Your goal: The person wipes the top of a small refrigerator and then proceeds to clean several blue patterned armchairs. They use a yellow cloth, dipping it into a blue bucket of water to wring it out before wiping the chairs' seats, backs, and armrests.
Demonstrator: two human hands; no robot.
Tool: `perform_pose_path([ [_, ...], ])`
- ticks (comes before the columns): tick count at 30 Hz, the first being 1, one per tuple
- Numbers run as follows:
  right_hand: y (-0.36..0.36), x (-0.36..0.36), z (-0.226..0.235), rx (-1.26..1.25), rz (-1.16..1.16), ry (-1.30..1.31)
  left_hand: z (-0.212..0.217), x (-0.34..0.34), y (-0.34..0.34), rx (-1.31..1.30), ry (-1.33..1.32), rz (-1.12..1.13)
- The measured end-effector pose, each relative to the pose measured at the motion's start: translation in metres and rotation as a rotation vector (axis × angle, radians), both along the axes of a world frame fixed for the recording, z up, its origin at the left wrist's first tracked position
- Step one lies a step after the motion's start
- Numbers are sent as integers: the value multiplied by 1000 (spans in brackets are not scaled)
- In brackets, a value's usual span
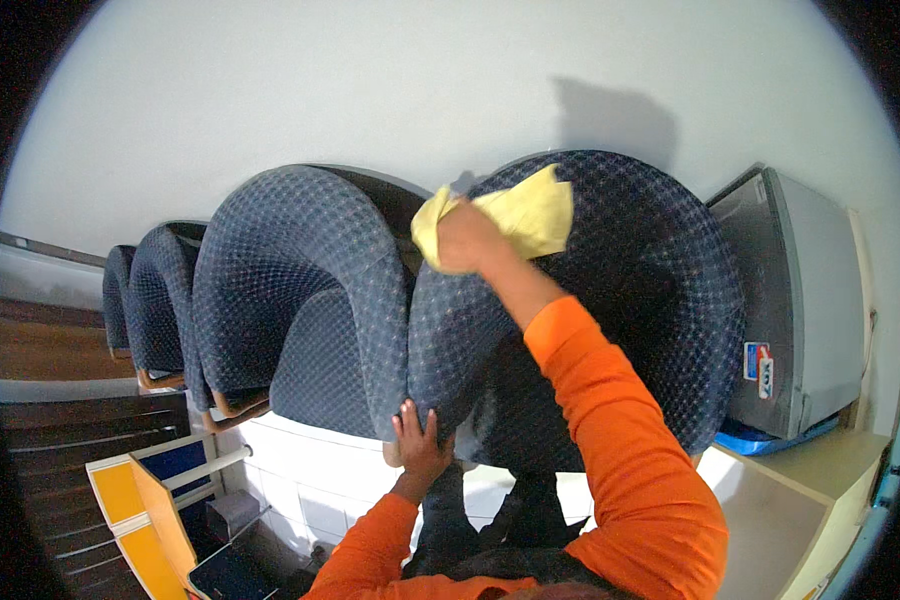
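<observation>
A dark blue padded armchair [695,290] with a light dotted pattern stands in front of me against the wall. My right hand [467,238] grips a yellow cloth [538,212] on top of the chair's left side, where the armrest curves into the backrest. Part of the cloth spreads to the right over the backrest's upper edge. Lower down, my left hand [422,447] rests with fingers spread on the front of the armrests, where this chair meets a matching armchair [240,270] on its left. My right arm hides part of the seat.
More matching chairs [157,300] continue the row leftward along the white wall [420,80]. A grey mini fridge [820,290] stands on a pale cabinet [800,500] at the right. Yellow-fronted furniture [135,500] is at the lower left, by white floor tiles [315,475].
</observation>
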State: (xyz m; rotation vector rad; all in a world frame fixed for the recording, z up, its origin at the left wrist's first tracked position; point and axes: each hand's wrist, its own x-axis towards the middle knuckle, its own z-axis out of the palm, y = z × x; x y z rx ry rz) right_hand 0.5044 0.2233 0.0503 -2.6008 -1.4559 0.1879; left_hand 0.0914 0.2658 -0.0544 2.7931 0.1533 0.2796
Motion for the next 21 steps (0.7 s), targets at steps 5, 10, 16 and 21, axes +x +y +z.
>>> perform_pose_path([
  [5, 6, -112, -25, 70, 198, -26, -2, -5, 3, -84, 22, -9],
  [10, -5, -192, -33, 274, -9, -178, 10, -17, 10, -188, -182, -59],
  [16, -49, -361, -94, 379, 124, 250, 45, -22, 56, -469, -413, 77],
  [21, -83, -477, -131, 495, -248, 720, 58, 28, 111, -532, -328, 170],
])
